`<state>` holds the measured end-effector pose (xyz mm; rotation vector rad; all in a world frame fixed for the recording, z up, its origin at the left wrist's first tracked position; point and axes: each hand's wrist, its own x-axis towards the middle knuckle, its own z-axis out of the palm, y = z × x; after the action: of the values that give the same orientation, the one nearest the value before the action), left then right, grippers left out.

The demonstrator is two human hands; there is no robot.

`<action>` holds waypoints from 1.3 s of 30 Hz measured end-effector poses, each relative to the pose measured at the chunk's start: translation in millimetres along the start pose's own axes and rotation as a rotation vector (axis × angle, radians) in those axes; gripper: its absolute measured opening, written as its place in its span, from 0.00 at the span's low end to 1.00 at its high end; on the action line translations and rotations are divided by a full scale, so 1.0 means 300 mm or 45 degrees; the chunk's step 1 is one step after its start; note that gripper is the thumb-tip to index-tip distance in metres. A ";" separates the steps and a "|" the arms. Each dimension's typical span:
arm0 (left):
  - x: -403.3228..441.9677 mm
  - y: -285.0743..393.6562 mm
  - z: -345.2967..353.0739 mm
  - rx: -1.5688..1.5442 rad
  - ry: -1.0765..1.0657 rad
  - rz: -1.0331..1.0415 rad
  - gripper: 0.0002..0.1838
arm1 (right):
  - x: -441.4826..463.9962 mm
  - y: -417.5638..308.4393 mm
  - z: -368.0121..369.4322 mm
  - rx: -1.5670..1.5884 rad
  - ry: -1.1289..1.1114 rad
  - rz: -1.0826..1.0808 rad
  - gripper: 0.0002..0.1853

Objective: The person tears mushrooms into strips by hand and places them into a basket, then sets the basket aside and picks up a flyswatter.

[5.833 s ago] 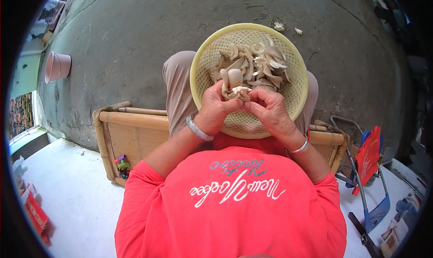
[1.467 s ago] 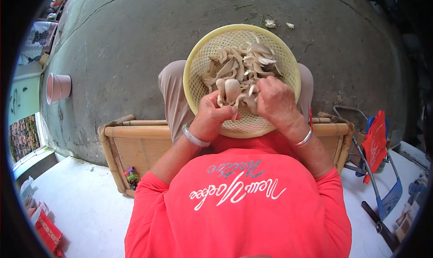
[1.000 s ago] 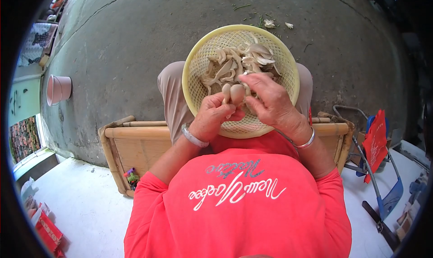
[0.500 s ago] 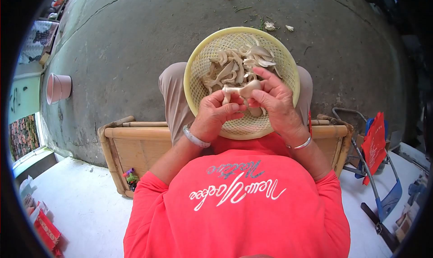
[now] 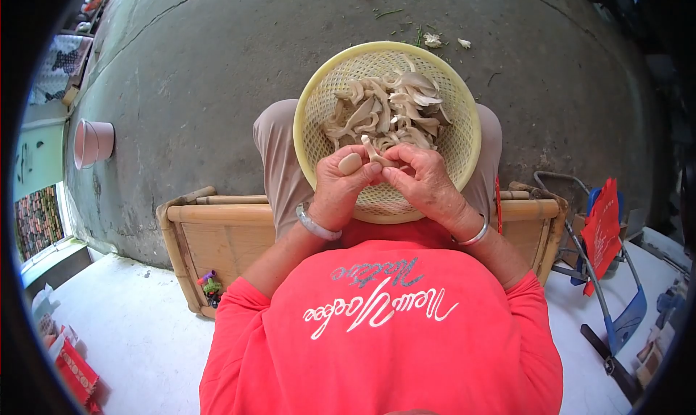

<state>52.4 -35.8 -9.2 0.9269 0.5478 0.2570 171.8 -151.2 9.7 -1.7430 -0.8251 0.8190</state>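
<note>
A pale yellow mesh basket (image 5: 314, 96) rests on my lap, heaped with torn oyster mushrooms (image 5: 370, 110). Over its near side, my left hand (image 5: 339, 183) and my right hand (image 5: 428, 183) meet, both closed. Between their fingertips is a pale oyster mushroom piece (image 5: 372, 151), its thin end pointing up and away from me. A rounded mushroom cap (image 5: 349, 163) also sticks out of my left fingers; whether it joins the pinched piece is hidden. I wear a pale bangle on the left wrist and a silver one on the right.
I sit on a bamboo seat (image 5: 217, 213). Mushroom scraps (image 5: 433, 40) and green bits lie on the concrete floor ahead. A pink bucket (image 5: 94, 141) stands at left. On the right are a metal-framed folding chair (image 5: 627, 321) and a red bag (image 5: 603, 219).
My right hand has come down and its raised fingers have curled in beside the left. The mushroom has turned from lying across both hands to pointing upward, and a cap now shows at my left fingers.
</note>
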 end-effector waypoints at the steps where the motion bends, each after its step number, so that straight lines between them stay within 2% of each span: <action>1: -0.001 -0.001 0.002 0.001 -0.001 -0.002 0.07 | -0.001 0.001 -0.001 0.001 0.001 0.001 0.08; 7: -0.005 0.012 0.025 0.114 -0.006 -0.010 0.06 | 0.001 0.012 -0.011 -0.255 -0.009 -0.159 0.04; 9: -0.002 0.013 0.017 0.226 -0.085 -0.031 0.07 | 0.012 0.036 -0.011 -0.493 0.124 -0.343 0.04; 10: 0.000 0.019 0.016 0.227 -0.084 -0.030 0.07 | 0.016 0.035 -0.022 -0.492 0.124 -0.344 0.04; 12: 0.000 0.035 0.018 0.242 -0.102 -0.131 0.07 | 0.019 0.021 -0.057 -0.773 0.195 -0.410 0.04; 16: 0.005 0.027 0.001 0.195 -0.157 -0.171 0.07 | 0.035 0.010 -0.144 -1.037 0.252 -0.393 0.04; 18: 0.006 0.028 -0.005 0.182 -0.169 -0.195 0.09 | 0.038 0.002 -0.166 -1.188 0.282 -0.282 0.06; 21: 0.001 0.030 0.002 0.137 -0.159 -0.185 0.14 | 0.027 -0.038 -0.174 -1.218 0.213 -0.335 0.12; 22: 0.003 0.034 0.004 0.138 -0.160 -0.188 0.14 | 0.018 -0.039 -0.166 -1.217 0.213 -0.332 0.12; 24: 0.013 0.046 0.005 -0.012 -0.086 -0.383 0.19 | 0.011 -0.045 -0.142 -1.022 0.208 -0.456 0.17; 28: 0.015 0.058 -0.001 -0.102 -0.105 -0.433 0.21 | 0.018 -0.043 -0.104 -0.757 0.130 -0.513 0.19; 30: 0.018 0.049 -0.005 0.156 -0.239 -0.379 0.22 | 0.033 -0.049 -0.083 -0.904 0.088 -0.790 0.16; 34: 0.021 0.041 -0.017 0.198 -0.318 -0.353 0.22 | 0.025 -0.024 -0.056 -0.807 -0.082 -0.789 0.15; 36: 0.020 0.055 -0.016 -0.256 -0.181 -0.442 0.20 | 0.019 -0.005 -0.066 -0.742 0.037 -0.519 0.10; 37: 0.022 0.051 -0.026 -0.257 -0.182 -0.441 0.20 | 0.018 -0.006 -0.068 -0.743 0.036 -0.520 0.10; 39: 0.028 0.040 -0.048 -0.511 -0.190 -0.398 0.17 | 0.016 -0.017 -0.073 -0.220 0.084 -0.060 0.06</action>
<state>51.7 -15.3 -9.0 0.4578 0.4731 0.0111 191.8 -156.6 19.8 -1.8838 -0.9113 0.6715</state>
